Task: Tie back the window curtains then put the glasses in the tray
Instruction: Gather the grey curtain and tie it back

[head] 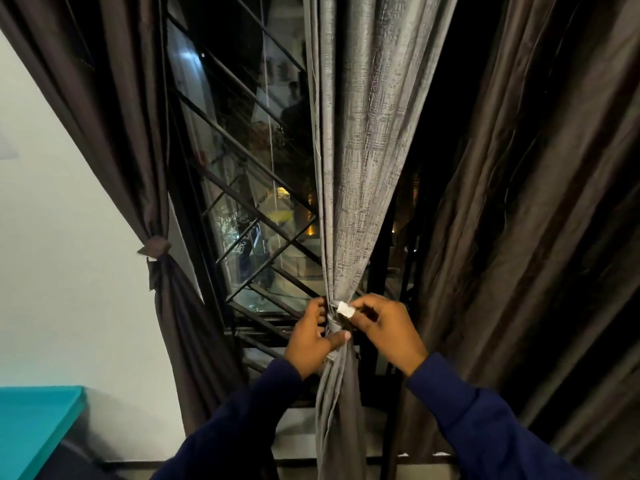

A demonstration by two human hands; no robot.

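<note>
Grey curtain (pixel 349 188) gathered, white-tabbed tie (pixel 337 318) around it

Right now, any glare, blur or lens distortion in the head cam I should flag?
Head view: wide-angle bend bows the dark brown side curtains; window glass reflects indoor light over a night scene; top right is near black; the hands and textured grey middle curtain are sharp and well lit.

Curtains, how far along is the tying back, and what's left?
Done: the dark left curtain is gathered and tied. In hand: the left hand holds the bunched grey curtain while the right hand pinches the white-tipped tie end. Left: the dark right curtain hangs loose; no glasses or tray are in view.
</note>
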